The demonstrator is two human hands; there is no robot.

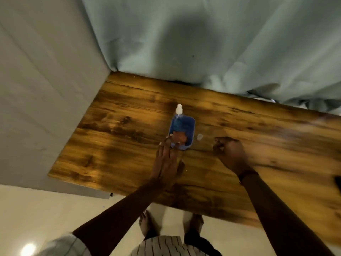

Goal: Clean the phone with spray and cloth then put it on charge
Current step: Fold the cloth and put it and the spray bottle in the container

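Two hands over wooden worktop (129,145). Left hand (167,163) stretched flat, fingers (164,145) extended and touching near end of blue tub (182,133), gripping nothing. Spray bottle (179,109) with white nozzle standing at tub's far end; in or behind tub, cannot tell. Right hand (230,152) clenched to a fist just right of tub; contents, if any, hidden. Small clear cap (199,137) between tub and fist. Phone and cloth not identifiable. Grey-green curtain (203,43) behind.

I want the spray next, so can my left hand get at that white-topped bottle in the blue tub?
Probably yes. The left hand already touches the blue tub's near rim, and the white-topped bottle stands at its far end with nothing over it.
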